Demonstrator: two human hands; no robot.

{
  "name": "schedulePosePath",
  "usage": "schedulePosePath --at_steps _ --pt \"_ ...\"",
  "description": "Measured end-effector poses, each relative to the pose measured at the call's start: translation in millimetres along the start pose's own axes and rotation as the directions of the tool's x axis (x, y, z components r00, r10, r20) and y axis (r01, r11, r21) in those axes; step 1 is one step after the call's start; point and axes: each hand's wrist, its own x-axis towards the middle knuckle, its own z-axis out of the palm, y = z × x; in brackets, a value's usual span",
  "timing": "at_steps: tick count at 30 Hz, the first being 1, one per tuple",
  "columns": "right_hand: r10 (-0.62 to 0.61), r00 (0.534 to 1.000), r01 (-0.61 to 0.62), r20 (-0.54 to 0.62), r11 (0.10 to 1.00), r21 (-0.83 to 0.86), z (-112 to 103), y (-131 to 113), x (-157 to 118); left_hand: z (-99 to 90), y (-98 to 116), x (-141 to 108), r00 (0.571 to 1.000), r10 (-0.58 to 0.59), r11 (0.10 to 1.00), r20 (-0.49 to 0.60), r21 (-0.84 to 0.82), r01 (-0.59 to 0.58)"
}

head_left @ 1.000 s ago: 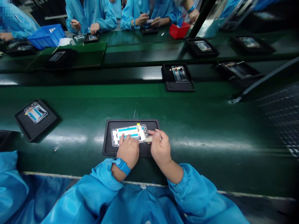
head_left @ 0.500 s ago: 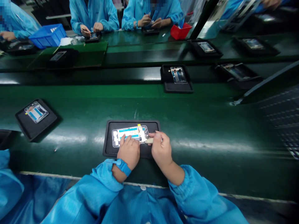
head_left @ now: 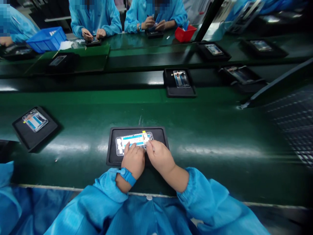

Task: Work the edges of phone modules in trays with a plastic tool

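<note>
A phone frame (head_left: 119, 147) with blue strips, a white middle and a yellow tab lies in a shallow black tray (head_left: 110, 156) in front of me. My left hand (head_left: 132, 160) rests on its near edge, fingers stretched out and touching it, with a blue strap round the wrist. Over the frame's right end, my right hand (head_left: 160, 156) is closed, fingertips pinched together close to the left fingers. The pale pointed tool it held earlier is now almost wholly hidden behind the fingers.
Another black tray with a phone frame (head_left: 35, 120) sits at left. Beyond, more trays (head_left: 193, 94) stand on the green bench (head_left: 210, 130). A blue bin (head_left: 46, 40) and a red bin (head_left: 184, 34) stand before co-workers across the bench. A slanted metal bar (head_left: 259, 93) is at right.
My right hand has shifted left and turned over the phone frame, covering the pale tool and the frame's right end. My left hand stays on the frame. The whole view has shifted slightly.
</note>
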Motion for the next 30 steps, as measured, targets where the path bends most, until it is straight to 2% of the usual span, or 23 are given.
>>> schedulePosePath --at_steps 2,3,5,6,8,9,14,18,21,25,28,30 --pt "-0.043 0.998 0.043 0.037 0.999 -0.019 0.7 -0.6 3.9 -0.5 0.2 0.6 1.000 0.001 1.000 0.008 -0.002 -0.001" --pt "-0.014 1.000 0.014 0.024 1.000 -0.001 0.9 0.8 5.2 -0.8 0.3 1.1 1.000 -0.002 1.000 0.013 -0.007 0.002" --pt "0.149 0.988 -0.143 -0.038 0.983 0.116 0.3 6.0 6.7 -1.0 -0.1 2.3 1.000 -0.023 0.999 0.019 -0.024 0.023" --pt "0.252 0.966 -0.235 -0.062 0.949 0.209 -0.4 8.9 6.9 -0.8 -0.6 2.7 0.999 -0.041 0.998 0.021 -0.037 0.042" --pt "0.402 0.915 -0.354 -0.049 0.853 0.383 -2.3 13.3 5.3 0.0 -1.9 1.7 0.996 -0.084 0.995 0.012 -0.060 0.085" --pt "0.429 0.903 -0.375 -0.027 0.817 0.437 -3.0 14.4 3.1 0.5 -2.3 -0.4 0.995 -0.102 0.992 0.003 -0.070 0.102" --pt "0.434 0.900 -0.391 0.025 0.783 0.484 -2.0 12.2 -26.2 -2.4 1.1 -29.2 0.995 -0.096 0.990 -0.025 -0.106 0.093" --pt "0.456 0.889 -0.408 0.032 0.759 0.508 1.8 11.9 -55.6 -15.7 3.7 -46.8 0.997 -0.055 0.986 0.050 -0.155 0.063" --pt "0.469 0.883 -0.416 0.032 0.749 0.516 3.3 13.4 -65.1 -22.9 1.8 -36.6 0.996 -0.049 0.994 0.079 -0.099 0.057" --pt "0.462 0.886 -0.413 0.031 0.758 0.505 4.3 14.0 -63.6 -18.0 -3.0 -12.6 0.996 -0.020 1.000 0.092 0.024 0.018" --pt "0.433 0.901 -0.386 0.025 0.774 0.502 5.4 14.5 -61.6 -10.6 -6.8 -5.6 0.991 0.033 0.999 0.127 0.006 -0.034" --pt "0.424 0.905 -0.376 0.020 0.779 0.502 6.0 14.9 -61.2 -9.8 -10.8 -4.3 0.984 0.009 0.999 0.176 -0.038 -0.002"
